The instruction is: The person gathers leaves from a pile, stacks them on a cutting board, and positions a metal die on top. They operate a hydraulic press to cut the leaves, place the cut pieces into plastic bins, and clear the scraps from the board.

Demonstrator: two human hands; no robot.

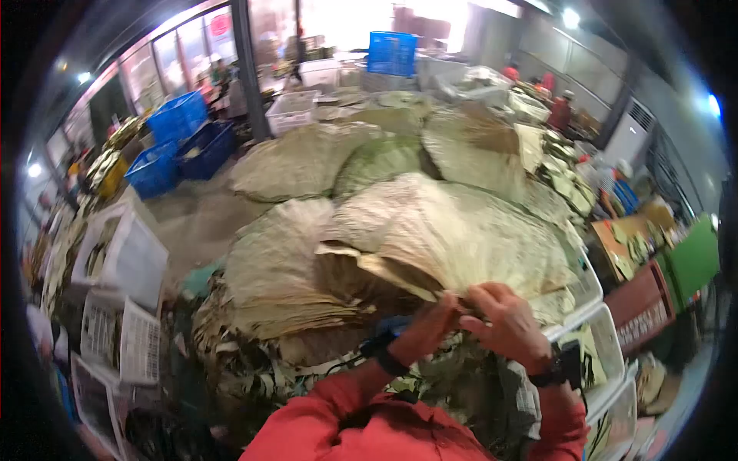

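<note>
Close in front of me, my left hand (427, 327) and my right hand (506, 318) meet at the near edge of a large dried lotus leaf (430, 219). The fingers of both are closed at that edge, the right thumb lying close to the left fingertips. The leaf is pale green to tan, wrinkled, and spreads out like a fan away from me. Its left edge is curled up over a brown, shadowed gap. Beneath and left of it lies a stack of similar leaves (273, 269). Image blur hides the exact fingertips.
More leaf piles (300, 157) cover the table behind. Leaf scraps (254, 369) lie nearest my body. White crates (123, 253) stand at left, and a white bin (602, 349) at right. Blue crates (178, 117) sit farther back. A green box (696, 257) stands at far right, and people are in the background.
</note>
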